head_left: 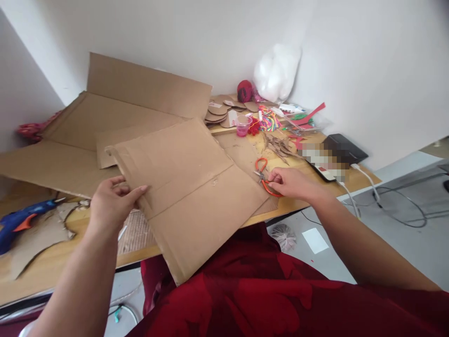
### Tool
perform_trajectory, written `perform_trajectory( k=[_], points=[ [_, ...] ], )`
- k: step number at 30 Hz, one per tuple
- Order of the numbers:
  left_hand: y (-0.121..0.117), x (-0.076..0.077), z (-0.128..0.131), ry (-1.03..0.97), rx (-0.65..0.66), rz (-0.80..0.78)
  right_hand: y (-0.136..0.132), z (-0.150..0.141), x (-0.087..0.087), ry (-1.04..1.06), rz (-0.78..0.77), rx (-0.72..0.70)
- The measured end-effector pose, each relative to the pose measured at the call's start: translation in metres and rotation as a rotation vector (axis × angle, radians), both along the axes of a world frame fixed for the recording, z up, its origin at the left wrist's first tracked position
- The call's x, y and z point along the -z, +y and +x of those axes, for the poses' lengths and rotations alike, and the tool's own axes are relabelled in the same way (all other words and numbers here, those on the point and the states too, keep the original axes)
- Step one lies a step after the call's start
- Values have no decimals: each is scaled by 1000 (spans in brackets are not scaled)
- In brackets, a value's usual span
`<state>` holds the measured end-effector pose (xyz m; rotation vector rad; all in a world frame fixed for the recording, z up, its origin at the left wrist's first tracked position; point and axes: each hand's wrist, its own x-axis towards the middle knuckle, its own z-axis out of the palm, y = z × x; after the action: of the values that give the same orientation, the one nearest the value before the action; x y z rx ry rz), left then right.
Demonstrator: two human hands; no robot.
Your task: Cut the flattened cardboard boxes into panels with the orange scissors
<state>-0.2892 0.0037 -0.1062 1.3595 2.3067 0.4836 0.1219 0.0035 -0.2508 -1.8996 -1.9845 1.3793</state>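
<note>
A creased sheet of brown cardboard (185, 182) lies tilted over the table's front edge, its near corner reaching toward my lap. My left hand (114, 201) pinches its left edge, thumb on top and fingers underneath. On the right, my right hand (286, 182) is closed on one orange handle of a pair of scissors (261, 167), beside the sheet's right corner. The scissors' blades are mostly out of sight. Behind the sheet stands a large opened cardboard box (115, 114) with its flaps spread.
A blue glue gun (26, 217) rests on cardboard scraps at the left. Cut cardboard discs (217, 110), a pink cup (243, 125), a red yarn ball (244, 91) and a white bag (277, 72) stand at the back. A black box (345, 150) with cables sits right.
</note>
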Motion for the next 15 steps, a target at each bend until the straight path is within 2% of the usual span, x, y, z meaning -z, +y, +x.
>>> perform_trajectory(
  k=[1,3,6,9,11,15],
  points=[
    [0,3,0,-170,-55,8,1,1,1,-10,2,0],
    [1,9,0,-406,-120,156,1,4,2,-16,-9,9],
    [4,20,-1,-512,-84,300,0,13,4,161,-120,135],
    [10,28,2,-620,-26,279,-6,23,5,582,-351,378],
    [14,31,7,-667,11,268,-11,28,4,792,-483,501],
    [24,37,18,-795,140,239,-23,31,-5,956,-596,674]
  ],
)
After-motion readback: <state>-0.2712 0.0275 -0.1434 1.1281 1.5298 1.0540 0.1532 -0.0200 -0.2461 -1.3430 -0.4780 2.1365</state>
